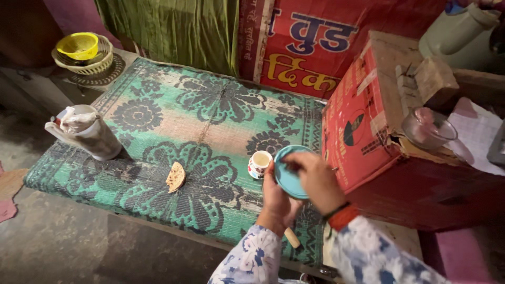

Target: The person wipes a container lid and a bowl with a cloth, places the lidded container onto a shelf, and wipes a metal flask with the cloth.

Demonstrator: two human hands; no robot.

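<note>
The left hand [277,197] grips a small round teal plate [291,176] from below, fingers curled around its lower edge, holding it tilted above the near right part of a green woven mat with dark flower patterns [205,126]. The right hand [317,179] is closed with its fingertips pressed onto the plate's face; whether it pinches anything there cannot be told. Just left of the plate stands a small white patterned cup of pale tea [259,163]. Further left on the mat lies a folded piece of flatbread [175,176], and near the mat's left edge stands a grey jug [89,131]. A red cardboard box [368,110] sits just right of the hands, with 1 clear glass bowl [428,128] on it.
</note>
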